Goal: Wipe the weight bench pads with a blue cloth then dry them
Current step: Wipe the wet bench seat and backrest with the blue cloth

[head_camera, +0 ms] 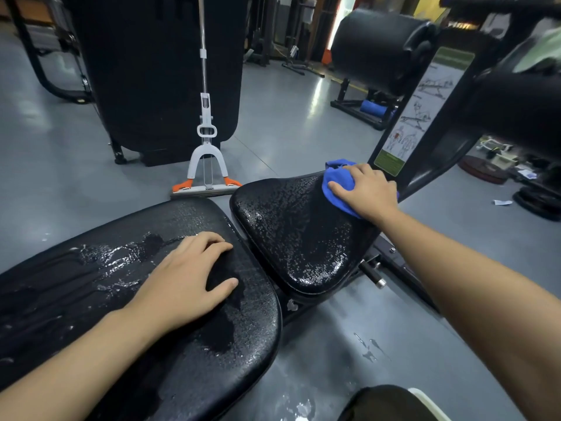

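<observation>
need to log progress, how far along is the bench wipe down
Early in the wiping stage. Done: one dark streak across the seat pad looks wiped. In hand: the right hand presses the blue cloth on that pad's far end, while the left hand rests on the back pad. Left: droplets cover most of the seat pad, water pools on the back pad, and drying has not begun.

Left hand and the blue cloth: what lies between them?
In the head view, between the left hand and the blue cloth lie wet back pad, a narrow gap, then droplet-covered seat pad.
</observation>
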`<action>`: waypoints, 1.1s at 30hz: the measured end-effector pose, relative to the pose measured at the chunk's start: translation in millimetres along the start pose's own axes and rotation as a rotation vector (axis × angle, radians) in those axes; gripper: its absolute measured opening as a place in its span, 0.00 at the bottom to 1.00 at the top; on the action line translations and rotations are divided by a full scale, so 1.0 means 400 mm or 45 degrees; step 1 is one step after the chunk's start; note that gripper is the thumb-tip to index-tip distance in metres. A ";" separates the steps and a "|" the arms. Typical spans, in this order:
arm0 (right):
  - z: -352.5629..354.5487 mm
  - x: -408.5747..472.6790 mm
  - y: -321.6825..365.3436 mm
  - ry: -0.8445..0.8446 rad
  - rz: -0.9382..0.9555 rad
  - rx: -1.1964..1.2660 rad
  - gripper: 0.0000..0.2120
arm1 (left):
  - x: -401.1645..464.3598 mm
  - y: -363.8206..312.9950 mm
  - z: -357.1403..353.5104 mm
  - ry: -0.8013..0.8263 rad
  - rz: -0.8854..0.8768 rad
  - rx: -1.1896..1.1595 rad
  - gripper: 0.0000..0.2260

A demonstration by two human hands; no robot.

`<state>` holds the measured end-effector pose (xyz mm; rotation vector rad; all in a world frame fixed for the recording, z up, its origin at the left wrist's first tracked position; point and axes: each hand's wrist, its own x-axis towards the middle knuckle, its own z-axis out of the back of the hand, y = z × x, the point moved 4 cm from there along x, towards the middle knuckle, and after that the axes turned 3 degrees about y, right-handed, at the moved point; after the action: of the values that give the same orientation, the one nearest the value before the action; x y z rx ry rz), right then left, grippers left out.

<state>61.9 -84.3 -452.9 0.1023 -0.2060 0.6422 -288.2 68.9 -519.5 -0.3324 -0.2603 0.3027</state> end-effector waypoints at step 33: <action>-0.019 -0.182 0.263 0.159 0.614 -0.073 0.36 | -0.004 -0.006 0.006 0.047 0.026 0.004 0.32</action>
<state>-57.3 -41.9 -473.3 -0.0456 -0.1280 1.1188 -289.7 66.8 -516.8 -0.3374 -0.2203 0.3166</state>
